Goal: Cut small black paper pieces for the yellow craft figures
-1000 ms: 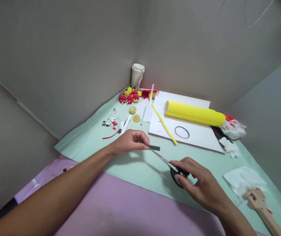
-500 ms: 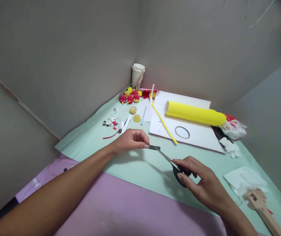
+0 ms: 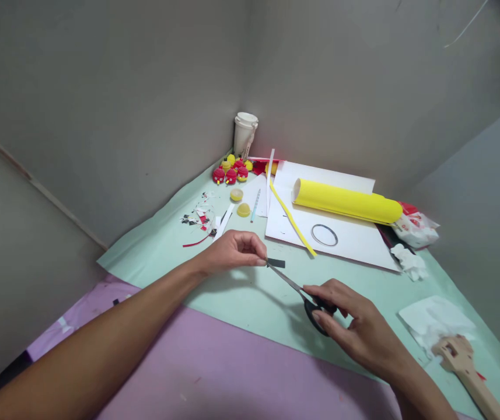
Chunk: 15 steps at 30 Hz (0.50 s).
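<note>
A small black strip point(image 3: 276, 263) is pinched between the thumb and fingertips of my left hand point(image 3: 241, 251), over the pale green sheet. My right hand point(image 3: 348, 309) grips black-handled scissors point(image 3: 287, 279), whose blades point left. The blade tips reach the strip close to my left fingertips, and the blades look nearly closed. Paper scraps point(image 3: 197, 219) in black, white and red lie beyond my left hand.
Behind are red and yellow balls point(image 3: 231, 176), a white cup point(image 3: 245, 134), yellow half domes point(image 3: 243, 210) and a pencil point(image 3: 255, 206). A yellow roll point(image 3: 346, 201) and a ring point(image 3: 324, 235) rest on white board point(image 3: 350, 248). A beige tool point(image 3: 462, 361) lies right.
The scissors and my right hand have shifted slightly left, bringing the blade tips nearer my left fingertips. The blades are closer together. My left hand has hardly moved.
</note>
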Available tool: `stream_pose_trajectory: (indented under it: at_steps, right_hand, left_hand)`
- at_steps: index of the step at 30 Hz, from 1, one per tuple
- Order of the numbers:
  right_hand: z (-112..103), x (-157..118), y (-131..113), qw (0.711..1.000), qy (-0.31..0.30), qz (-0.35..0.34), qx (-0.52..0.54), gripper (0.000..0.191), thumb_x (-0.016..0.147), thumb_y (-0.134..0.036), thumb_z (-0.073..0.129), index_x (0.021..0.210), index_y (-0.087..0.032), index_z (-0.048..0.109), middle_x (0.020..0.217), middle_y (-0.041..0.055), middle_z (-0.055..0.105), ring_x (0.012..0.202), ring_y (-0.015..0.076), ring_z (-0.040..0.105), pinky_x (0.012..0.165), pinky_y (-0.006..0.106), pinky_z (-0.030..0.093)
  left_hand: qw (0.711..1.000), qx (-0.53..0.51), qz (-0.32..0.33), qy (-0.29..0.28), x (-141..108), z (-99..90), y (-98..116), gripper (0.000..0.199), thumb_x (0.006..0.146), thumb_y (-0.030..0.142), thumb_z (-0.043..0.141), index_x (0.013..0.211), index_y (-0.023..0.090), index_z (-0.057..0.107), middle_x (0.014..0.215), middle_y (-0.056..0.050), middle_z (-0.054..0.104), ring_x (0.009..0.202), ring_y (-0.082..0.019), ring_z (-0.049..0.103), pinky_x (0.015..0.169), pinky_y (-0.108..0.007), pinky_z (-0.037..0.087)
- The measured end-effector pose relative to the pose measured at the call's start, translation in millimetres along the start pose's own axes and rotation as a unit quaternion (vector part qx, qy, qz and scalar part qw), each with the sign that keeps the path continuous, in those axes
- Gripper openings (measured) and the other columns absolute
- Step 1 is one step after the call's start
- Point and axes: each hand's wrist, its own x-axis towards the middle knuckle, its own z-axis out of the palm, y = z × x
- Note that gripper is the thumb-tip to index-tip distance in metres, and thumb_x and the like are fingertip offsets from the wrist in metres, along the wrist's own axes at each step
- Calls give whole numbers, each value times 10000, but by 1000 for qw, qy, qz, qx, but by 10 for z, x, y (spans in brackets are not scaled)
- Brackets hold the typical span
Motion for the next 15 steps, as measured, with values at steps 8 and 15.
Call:
stream_pose_trajectory:
  at_steps: [8, 15]
  right_hand:
    - [-13, 0, 30, 999, 29, -7, -13, 280, 918, -273, 528, 1178, -271, 631, 846, 30, 574, 763, 175, 561, 664, 287, 467]
    - [25, 38, 126, 998, 46, 32, -25, 293, 908, -278, 528, 1187, -251, 612, 834, 19, 542, 760, 170, 528, 687, 296, 448]
  left_hand:
    - [1000, 3, -13, 26, 1, 10, -3, 167, 688, 249, 775, 771, 155, 664, 803, -12, 654, 752, -114, 595, 732, -264, 455]
    - [992, 41, -71, 98, 43, -14, -74, 219, 745, 316, 716, 885, 156, 663, 798, -30, 679, 717, -128, 616, 678, -264, 448]
